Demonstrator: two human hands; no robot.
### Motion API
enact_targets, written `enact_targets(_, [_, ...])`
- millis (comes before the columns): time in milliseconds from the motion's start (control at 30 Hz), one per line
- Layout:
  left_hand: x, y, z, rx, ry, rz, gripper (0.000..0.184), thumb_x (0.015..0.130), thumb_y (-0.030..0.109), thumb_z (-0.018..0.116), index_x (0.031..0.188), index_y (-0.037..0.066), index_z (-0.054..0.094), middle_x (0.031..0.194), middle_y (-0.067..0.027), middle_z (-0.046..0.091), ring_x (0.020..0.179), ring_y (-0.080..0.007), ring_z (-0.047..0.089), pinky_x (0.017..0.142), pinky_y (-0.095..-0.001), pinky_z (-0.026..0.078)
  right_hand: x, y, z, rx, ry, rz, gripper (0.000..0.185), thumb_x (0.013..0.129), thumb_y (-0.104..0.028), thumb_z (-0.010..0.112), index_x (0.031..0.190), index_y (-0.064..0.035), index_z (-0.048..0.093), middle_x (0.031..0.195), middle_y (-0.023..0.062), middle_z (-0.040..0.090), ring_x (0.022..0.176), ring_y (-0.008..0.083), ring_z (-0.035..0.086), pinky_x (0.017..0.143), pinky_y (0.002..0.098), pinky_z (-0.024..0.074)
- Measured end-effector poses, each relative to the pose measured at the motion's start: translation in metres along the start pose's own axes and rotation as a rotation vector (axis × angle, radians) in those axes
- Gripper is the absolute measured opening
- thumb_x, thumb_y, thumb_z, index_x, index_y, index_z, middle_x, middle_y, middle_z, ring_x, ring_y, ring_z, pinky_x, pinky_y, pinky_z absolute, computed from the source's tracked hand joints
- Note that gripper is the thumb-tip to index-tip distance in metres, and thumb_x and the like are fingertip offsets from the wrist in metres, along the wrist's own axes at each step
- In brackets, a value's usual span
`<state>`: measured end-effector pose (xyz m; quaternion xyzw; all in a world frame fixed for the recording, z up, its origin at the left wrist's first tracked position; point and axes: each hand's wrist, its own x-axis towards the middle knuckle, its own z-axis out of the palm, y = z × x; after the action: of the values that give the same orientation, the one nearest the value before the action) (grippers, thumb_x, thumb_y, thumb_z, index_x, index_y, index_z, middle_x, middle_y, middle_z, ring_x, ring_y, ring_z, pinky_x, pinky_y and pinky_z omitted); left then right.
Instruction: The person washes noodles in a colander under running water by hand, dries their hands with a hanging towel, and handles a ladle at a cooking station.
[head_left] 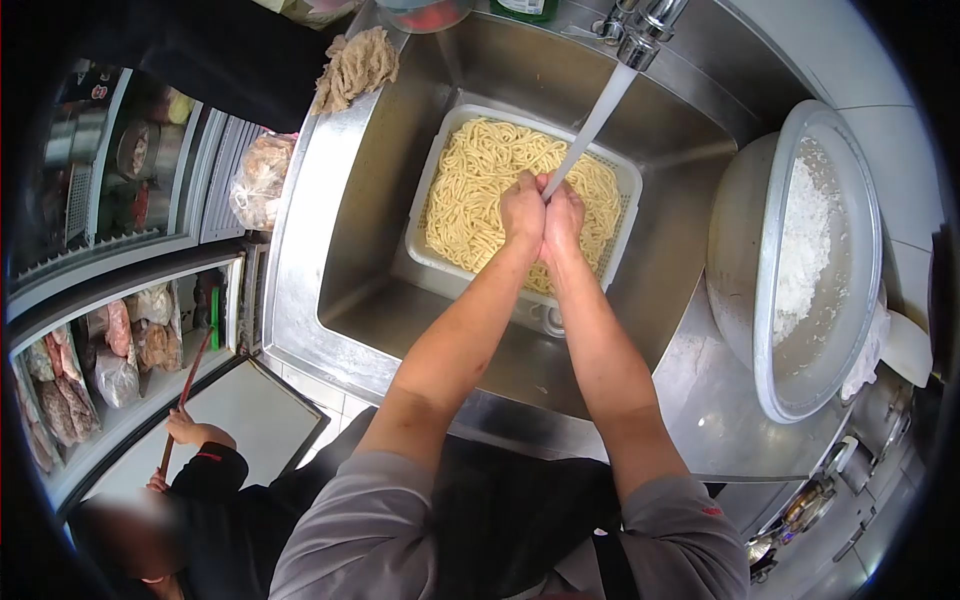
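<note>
My left hand (522,208) and my right hand (565,212) are pressed together, fingers closed, under the running tap (640,48). Water falls straight onto them. What they hold between them, if anything, is hidden. Just beneath them, thick pale-yellow noodles (470,190) fill a white plastic basket (424,205). The basket sits inside a deep stainless-steel sink (375,215).
A large tilted metal bowl (740,240) with white stuff in it stands to the right. A tan rag (357,68) lies on the sink's rim. At lower left another person's hand (190,428) holds a stick by an open freezer (140,330) of bagged food.
</note>
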<state>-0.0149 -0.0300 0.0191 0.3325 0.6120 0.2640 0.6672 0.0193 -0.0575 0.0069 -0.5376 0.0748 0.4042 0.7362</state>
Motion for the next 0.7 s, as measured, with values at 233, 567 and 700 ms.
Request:
enact_targets(233, [-0.014,0.044,0.018,-0.156,-0.153,0.169,0.032,0.099,0.023,0.048,0.097,-0.002,0.068,0.088,-0.0096,0.067,0.078,-0.0175,0.06,0.075,-0.0324,0.049,-0.01,-0.053,0.03,-0.075,-0.003,-0.034,0.022,0.1,-0.018,0.054,0.094,-0.0019,0.068,0.083,0.0052,0.066,0.073,0.0125,0.06,0.065,0.0276,0.0494])
enact_targets(567, [0.061,0.0,0.005,-0.143,0.081,0.066,0.031,0.099,0.016,0.043,0.091,-0.004,0.064,0.082,-0.0124,0.065,0.072,-0.0217,0.062,0.063,-0.0398,0.052,0.054,0.028,0.015,-0.121,0.016,0.092,0.015,0.096,-0.016,0.059,0.085,-0.0061,0.062,0.075,0.0043,0.06,0.067,0.0167,0.059,0.057,0.0324,0.0486])
enact_targets(700, [0.075,-0.058,-0.006,0.055,0.14,-0.036,0.031,0.098,0.018,0.044,0.088,-0.003,0.065,0.08,-0.0138,0.065,0.071,-0.0243,0.063,0.063,-0.0415,0.052,0.085,0.073,-0.046,0.209,-0.14,0.402,0.018,0.097,-0.02,0.052,0.082,-0.013,0.056,0.071,0.0046,0.056,0.062,0.0181,0.058,0.05,0.0339,0.0482])
